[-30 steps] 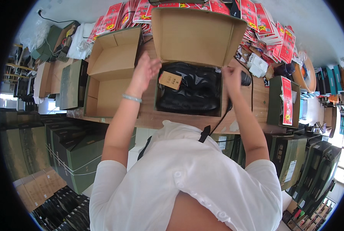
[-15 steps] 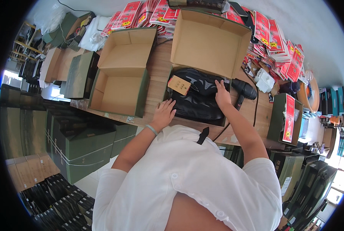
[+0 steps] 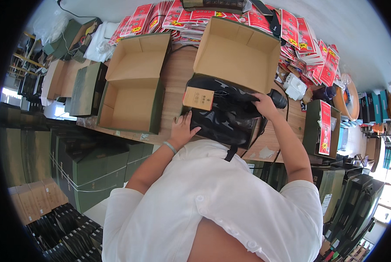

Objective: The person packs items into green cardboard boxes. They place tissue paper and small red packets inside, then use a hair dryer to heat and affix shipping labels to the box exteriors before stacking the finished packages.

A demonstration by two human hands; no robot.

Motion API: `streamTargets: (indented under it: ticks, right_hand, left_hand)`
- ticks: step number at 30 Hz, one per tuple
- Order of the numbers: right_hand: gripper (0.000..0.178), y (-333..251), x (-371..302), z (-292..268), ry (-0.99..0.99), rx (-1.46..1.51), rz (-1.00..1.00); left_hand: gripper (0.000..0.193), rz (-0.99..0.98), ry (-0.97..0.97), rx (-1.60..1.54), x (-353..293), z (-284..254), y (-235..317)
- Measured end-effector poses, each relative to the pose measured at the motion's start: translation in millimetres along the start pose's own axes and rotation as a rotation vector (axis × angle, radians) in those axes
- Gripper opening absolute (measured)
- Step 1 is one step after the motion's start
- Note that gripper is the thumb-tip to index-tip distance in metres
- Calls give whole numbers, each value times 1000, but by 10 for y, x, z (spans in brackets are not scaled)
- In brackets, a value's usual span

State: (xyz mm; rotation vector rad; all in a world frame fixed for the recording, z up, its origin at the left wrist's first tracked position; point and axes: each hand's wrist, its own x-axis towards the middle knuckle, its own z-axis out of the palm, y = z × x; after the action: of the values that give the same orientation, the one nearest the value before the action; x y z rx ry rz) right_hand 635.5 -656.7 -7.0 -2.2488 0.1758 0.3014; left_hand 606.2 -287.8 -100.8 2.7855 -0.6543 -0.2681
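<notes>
A pair of black shoes with grey patches lies in an open shoe box whose tan lid (image 3: 237,54) is tipped back. My right hand (image 3: 265,106) is closed on the right end of the far shoe (image 3: 232,94), with the fingertips partly hidden. My left hand (image 3: 183,130) lies with fingers apart at the box's left front corner, against the near shoe (image 3: 219,126). A tan card tag (image 3: 198,98) with a thin cord rests on the shoes. Thin shiny wrapping shows beside the near shoe.
A second open box (image 3: 132,102) stands to the left. Red printed bags (image 3: 138,19) pile along the back. A black hair-dryer-like tool (image 3: 277,99) and its cord lie right of the shoes. A small green box (image 3: 322,131) sits at the right edge. Stacked cartons (image 3: 99,168) stand below.
My right hand has gone from lying on the far shoe to gripping its right end. The near shoe, plain shiny black before, now shows grey patches. The tag has shifted left and turned flatter.
</notes>
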Motion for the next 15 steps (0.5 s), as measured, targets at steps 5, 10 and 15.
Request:
streamTargets:
  ticks: [5, 10, 15]
  right_hand:
    - [38, 189, -289, -204, 126, 268, -25]
    - [34, 668, -923, -152, 608, 502, 203]
    - [21, 1177, -1554, 77, 862, 807, 422]
  left_hand:
    - [86, -16, -96, 77, 145, -44, 20]
    - [99, -23, -222, 97, 187, -198, 70]
    - [121, 366, -188, 384, 515, -290, 240]
